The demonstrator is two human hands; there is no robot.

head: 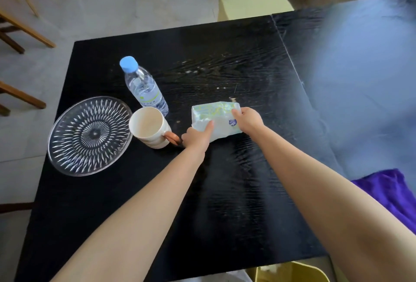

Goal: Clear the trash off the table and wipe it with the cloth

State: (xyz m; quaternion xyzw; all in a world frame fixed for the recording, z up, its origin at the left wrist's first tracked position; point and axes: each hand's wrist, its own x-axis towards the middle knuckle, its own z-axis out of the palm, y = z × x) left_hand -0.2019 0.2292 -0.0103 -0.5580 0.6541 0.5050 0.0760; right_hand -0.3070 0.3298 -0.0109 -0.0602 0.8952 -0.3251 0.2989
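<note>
A white tissue pack (pixel 215 117) with green and yellow print lies near the middle of the black table (pixel 236 191). My left hand (pixel 197 136) grips its near left corner, thumb on top. My right hand (pixel 247 119) holds its right end. Small pale crumbs (pixel 195 71) are scattered on the table beyond the pack. A purple cloth (pixel 387 194) lies at the table's right edge, partly hidden by my right arm.
A white mug (pixel 149 130) with a brown handle stands left of my left hand. Behind it is a clear water bottle (pixel 144 86) with a blue cap. A patterned glass plate (pixel 90 135) sits at the left. A yellow bin (pixel 292 272) shows below the near edge. Wooden chairs (pixel 20 32) stand at far left.
</note>
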